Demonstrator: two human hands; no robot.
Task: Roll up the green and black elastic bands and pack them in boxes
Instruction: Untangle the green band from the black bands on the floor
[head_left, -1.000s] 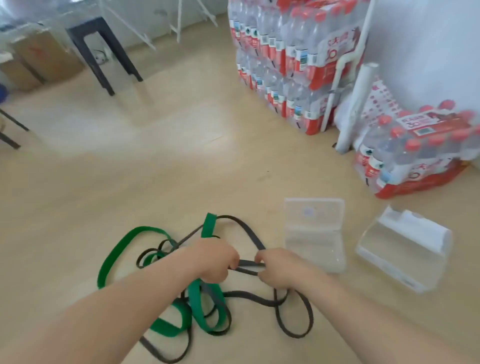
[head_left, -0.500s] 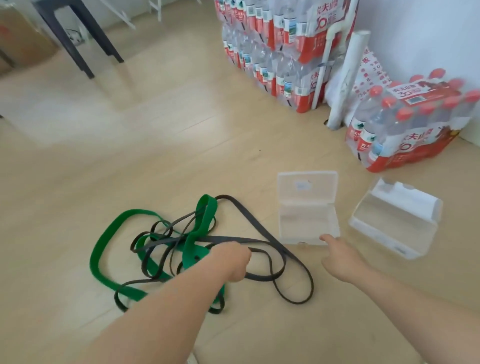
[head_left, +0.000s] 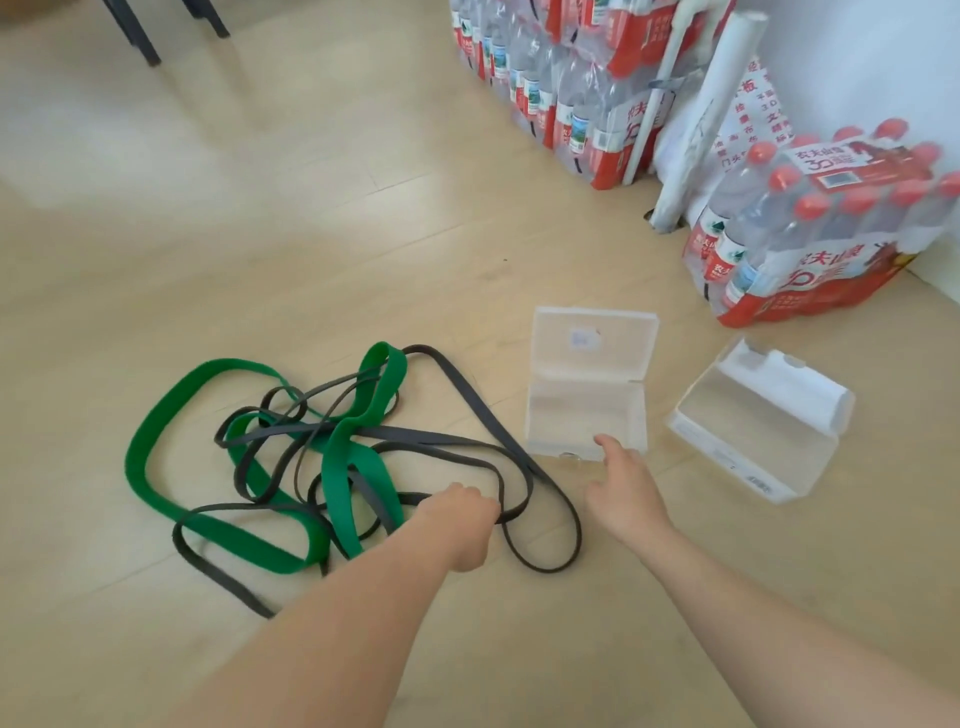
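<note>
We see the green band (head_left: 343, 478) and the black band (head_left: 467, 395) lying tangled together on the wooden floor (head_left: 363, 208), left of two clear boxes. The heap spreads mostly left to right. The green loops sit on its left and middle, and one long black stretch runs diagonally from the far middle down toward the near right, ending in a loop just beside the left hand (head_left: 462, 525). That hand is curled into a fist around a black strand at the tangle's right edge. The right hand (head_left: 623, 493) holds nothing; its forefinger is stretched forward, the tip at the near edge of the nearer box (head_left: 587, 410), though we cannot tell whether it touches. This box lies open, lid hinged away from us, its length running front to back. The second box (head_left: 753, 426), also open, sits to the right, turned at an angle with its lid to the far right. Packs of bottled water (head_left: 810, 234) and a white roll (head_left: 701, 114) stand beyond.
</note>
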